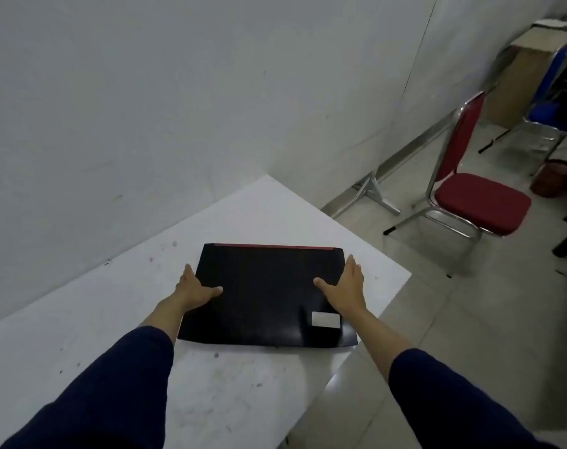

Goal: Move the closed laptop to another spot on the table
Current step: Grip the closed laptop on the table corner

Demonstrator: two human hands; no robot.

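Room: bare pale wall meeting a tiled floor, with a white table [120, 319] pushed against the wall.
Left hand: the left hand [194, 286] clasps the laptop's left edge, thumb lying on the lid, fingers wrapped around the side and hidden below.
Right hand: the right hand [347, 286] mirrors it on the right edge, thumb on the lid, fingers out of sight along the side.
Arms: both reach forward, nearly straight, in dark blue sleeves pushed up to mid-forearm.
Laptop: the closed black laptop [266, 296], red strip along its far edge and a pale sticker at its near right corner, lies near the table's right edge; that corner seems to overhang slightly.
Progress: grip looks taken on both sides; whether it is off the surface yet I cannot tell. Carrying and setting down elsewhere on the table seem to remain.
Beyond: a red chair [479, 202] stands on the floor well apart to the right.
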